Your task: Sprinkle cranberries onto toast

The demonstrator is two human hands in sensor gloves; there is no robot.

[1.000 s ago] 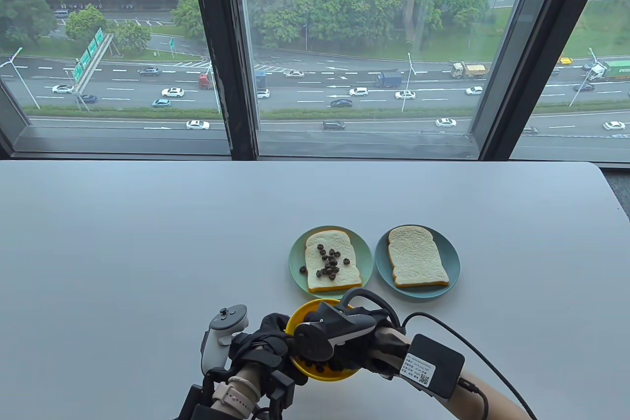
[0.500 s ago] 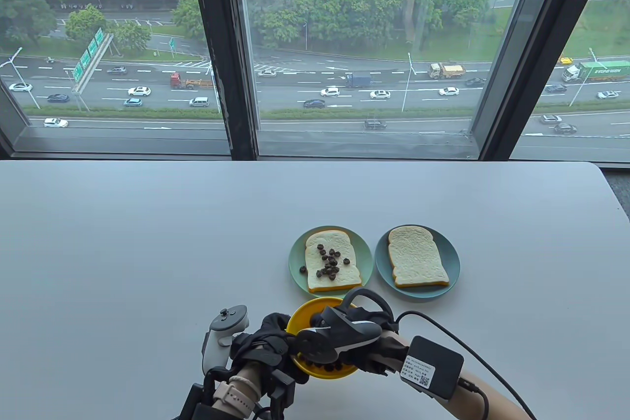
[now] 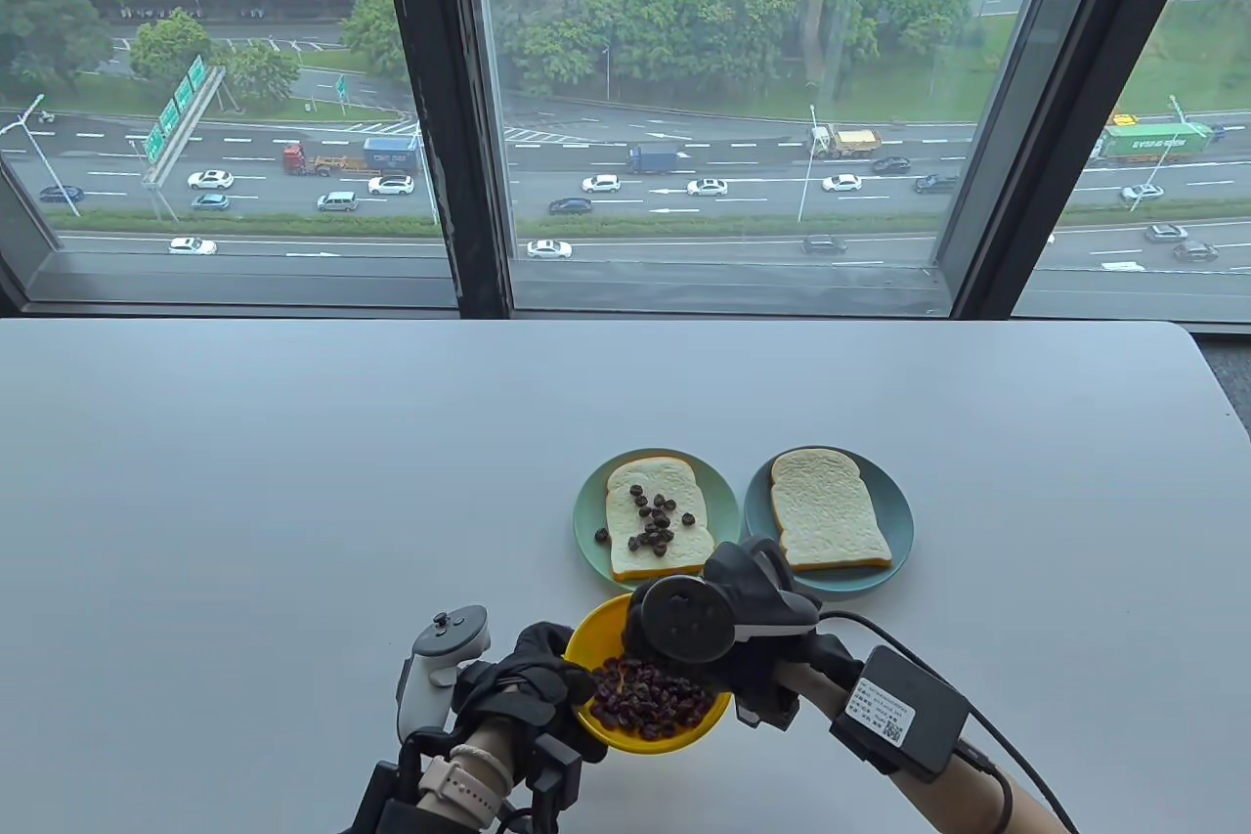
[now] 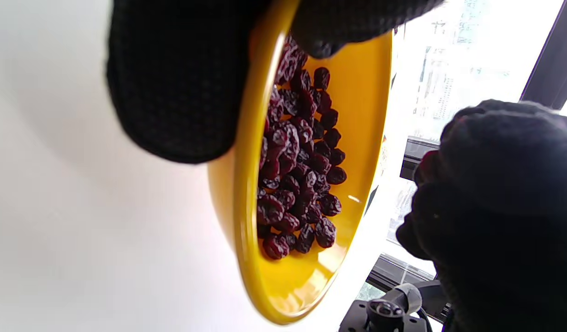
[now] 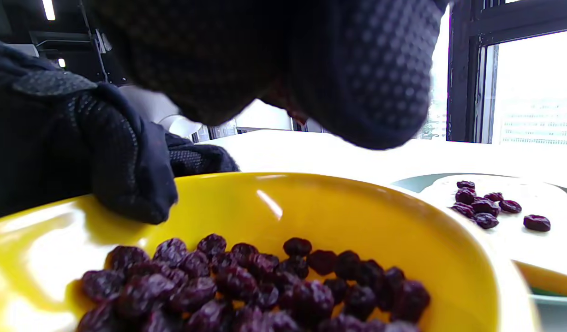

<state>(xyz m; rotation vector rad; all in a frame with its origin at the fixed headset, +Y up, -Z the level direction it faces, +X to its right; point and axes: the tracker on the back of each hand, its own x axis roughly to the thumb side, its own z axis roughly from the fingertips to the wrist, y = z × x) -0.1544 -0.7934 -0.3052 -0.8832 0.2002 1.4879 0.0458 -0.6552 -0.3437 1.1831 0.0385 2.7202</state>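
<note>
A yellow bowl point(image 3: 596, 627) of dark red cranberries point(image 3: 650, 697) is near the table's front edge. My left hand point(image 3: 533, 678) grips its left rim, thumb inside, also seen in the left wrist view point(image 4: 172, 92). My right hand point(image 3: 637, 638) hovers just above the bowl's far side, fingers bunched; a few cranberries point(image 5: 283, 99) show pinched between the fingertips point(image 5: 357, 69). The left toast point(image 3: 674, 546), with several cranberries on it, lies on a teal plate point(image 3: 586, 511). The right toast point(image 3: 829, 509) is plain, on a blue plate point(image 3: 901, 531).
The white table point(image 3: 293, 502) stretches to a window sill at the back. The two plates sit side by side just beyond the bowl. A cable point(image 3: 997, 746) runs from my right forearm off the bottom edge.
My right hand has lifted out of the bowl and moved back and to the right, uncovering the cranberries. The left hand and the bowl have stayed put.
</note>
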